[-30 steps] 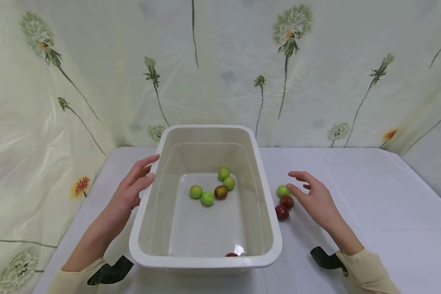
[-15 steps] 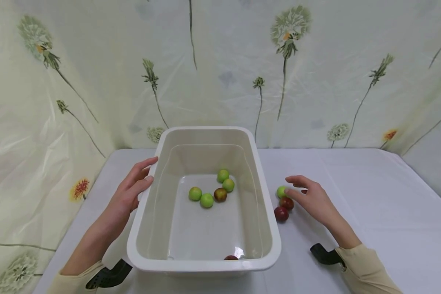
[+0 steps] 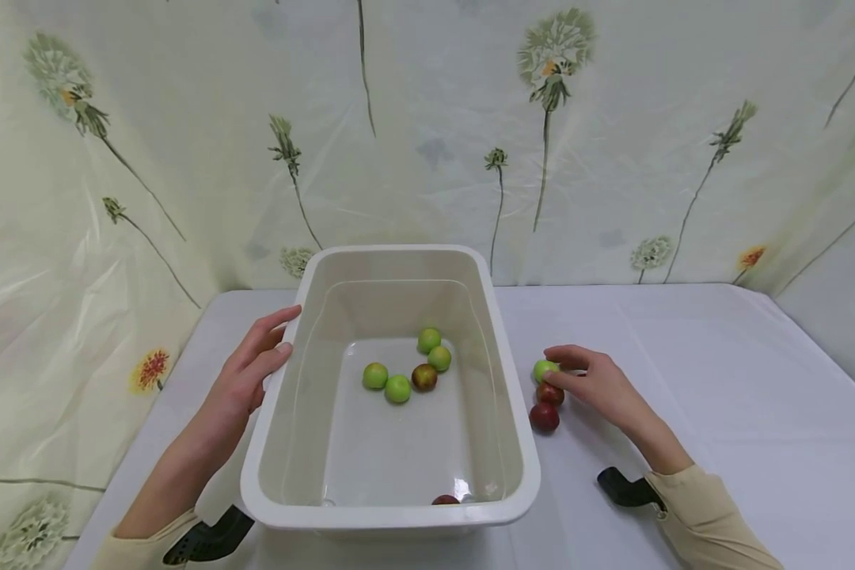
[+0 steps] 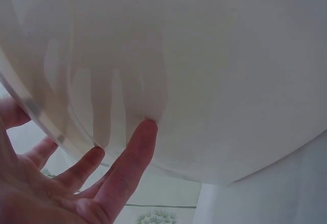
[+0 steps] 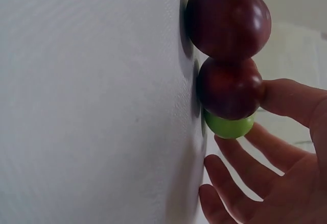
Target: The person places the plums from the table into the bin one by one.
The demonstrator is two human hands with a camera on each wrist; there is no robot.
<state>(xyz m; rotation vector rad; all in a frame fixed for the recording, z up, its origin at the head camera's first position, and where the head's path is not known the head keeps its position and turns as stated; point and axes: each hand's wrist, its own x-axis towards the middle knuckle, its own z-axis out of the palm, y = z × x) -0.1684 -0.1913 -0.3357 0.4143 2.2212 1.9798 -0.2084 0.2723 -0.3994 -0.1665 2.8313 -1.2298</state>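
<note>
Head view: left of centre, the left hand [image 3: 241, 380], its grip wide, rests against the white tub [image 3: 390, 518], likely steadying it; right of centre, the right hand [image 3: 602, 386] straddles a green fruit [image 3: 541, 369], whether pinching I cannot tell.

Found one green fruit [image 3: 544, 370] and two glossy dark-red fruits [image 3: 545, 418] in a row on the worktop [image 3: 655, 340], beside a white tub [image 3: 392, 517] holding further fruits [image 3: 397, 389].
</note>
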